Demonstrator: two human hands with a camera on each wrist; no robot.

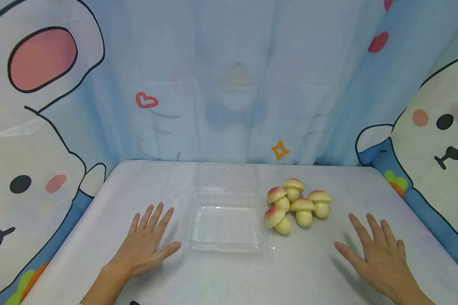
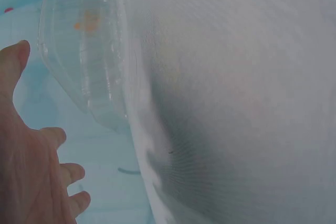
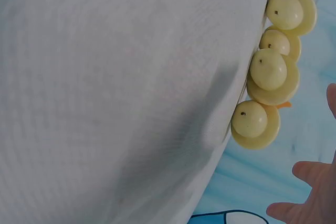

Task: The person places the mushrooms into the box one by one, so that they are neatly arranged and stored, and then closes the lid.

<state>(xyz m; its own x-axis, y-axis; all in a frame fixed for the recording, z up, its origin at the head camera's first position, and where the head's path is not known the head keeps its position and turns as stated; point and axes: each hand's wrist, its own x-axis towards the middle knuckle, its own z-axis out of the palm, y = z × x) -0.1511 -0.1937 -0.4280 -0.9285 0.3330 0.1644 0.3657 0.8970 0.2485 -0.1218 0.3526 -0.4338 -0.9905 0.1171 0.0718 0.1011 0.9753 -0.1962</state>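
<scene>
My left hand (image 1: pixel 146 243), fingers spread and straight, hovers left of a clear plastic box (image 1: pixel 229 245) whose lid (image 1: pixel 226 176) is folded back toward the curtain. Nothing is in that hand; its thumb points at the box's near left side. To the right of the box lie several toy mushrooms (image 1: pixel 304 204), pale yellow with some reddish caps, grouped close together. My right hand (image 1: pixel 383 258) is spread over the cloth to the right of the mushrooms and holds nothing. In the right wrist view the rounded stem ends of the mushrooms (image 3: pixel 269 69) face the camera.
A white cloth (image 1: pixel 297 271) covers the table. Behind it hangs a blue curtain (image 1: pixel 229 106) with cartoon bears at both sides. A small dark object (image 1: pixel 134 303) shows at the bottom edge near the left forearm.
</scene>
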